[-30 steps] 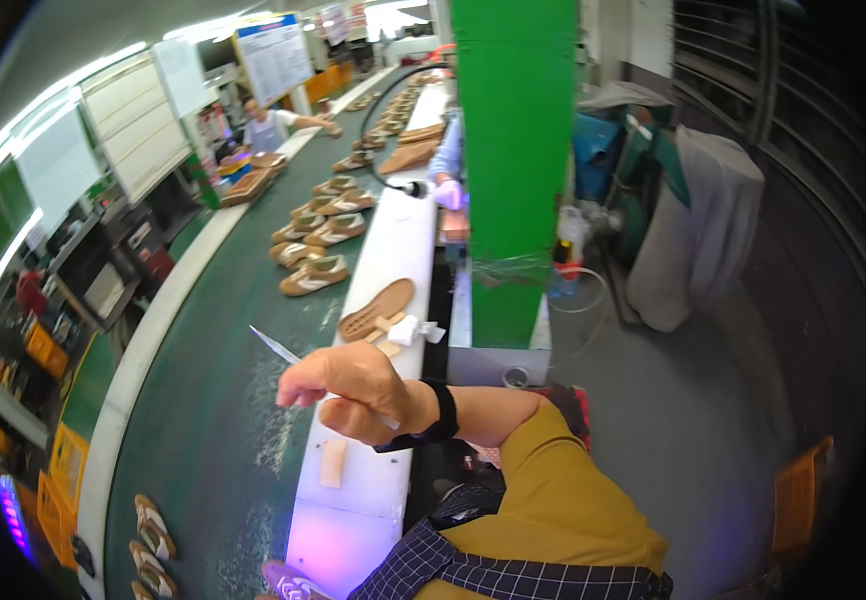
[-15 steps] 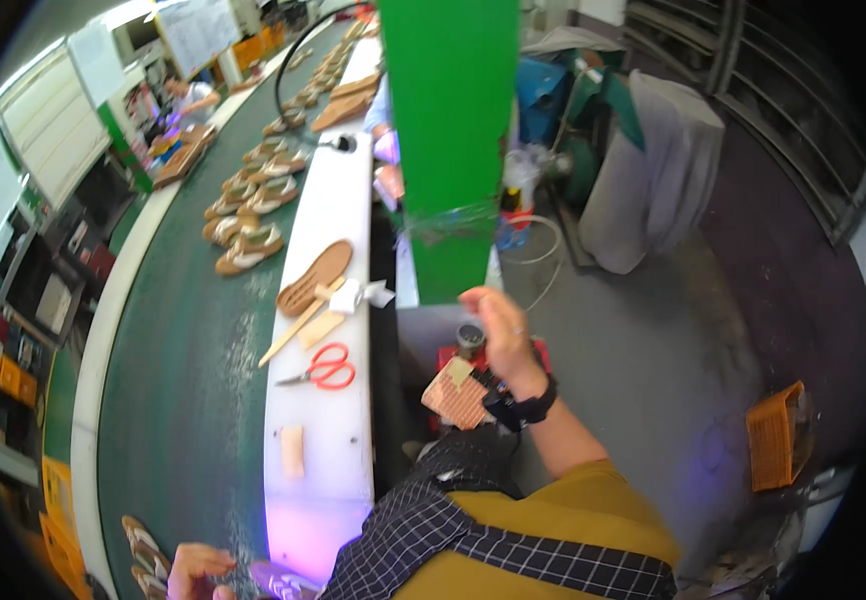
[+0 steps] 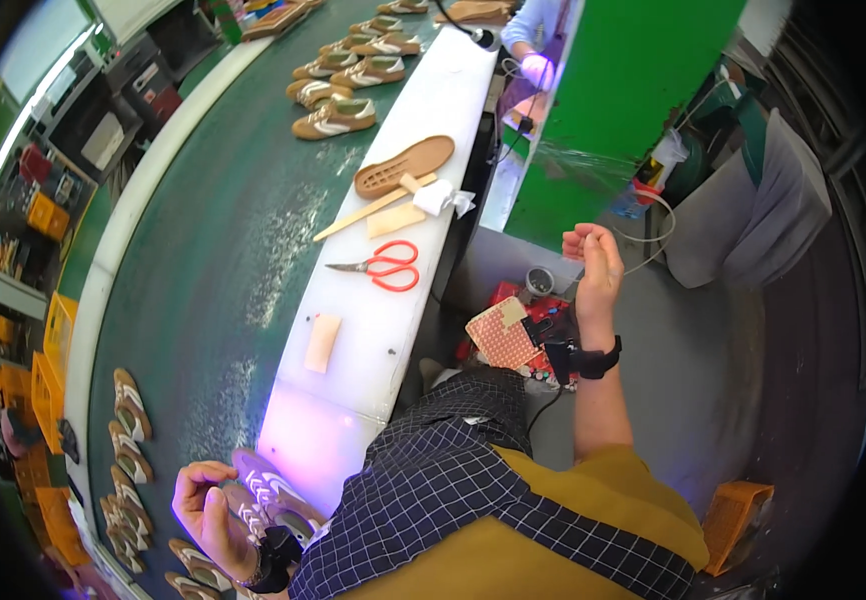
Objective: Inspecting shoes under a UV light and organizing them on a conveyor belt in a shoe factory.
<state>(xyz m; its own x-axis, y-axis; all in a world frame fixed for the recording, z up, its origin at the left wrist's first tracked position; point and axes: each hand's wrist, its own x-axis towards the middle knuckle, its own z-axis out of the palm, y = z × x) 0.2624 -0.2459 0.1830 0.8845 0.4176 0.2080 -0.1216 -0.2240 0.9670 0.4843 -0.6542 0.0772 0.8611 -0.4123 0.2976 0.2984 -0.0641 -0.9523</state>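
Your left hand (image 3: 205,510) reaches down to the lower left, fingers curled loosely and spread, touching a shoe (image 3: 271,495) that glows violet under the light at the near end of the white table (image 3: 408,300). It rests on the shoe rather than clamping it. Your right hand (image 3: 593,262) is raised off to the right, well apart from the table, palm turned inward, fingers bent and empty; a black band sits on that wrist.

Just below that hand lie a checked red-and-white pad (image 3: 503,335) and a small round tin (image 3: 539,280). On the table's smooth white top lie a tan rectangular piece (image 3: 322,342), red-handled scissors (image 3: 385,266), a long wooden stick (image 3: 368,210) and a brown ribbed sole (image 3: 405,165). The dark green belt (image 3: 213,260) beside it carries tan shoes with white stripes (image 3: 333,118) farther up and more pairs (image 3: 131,405) near your left hand. A green pillar (image 3: 613,110) rises at the right.
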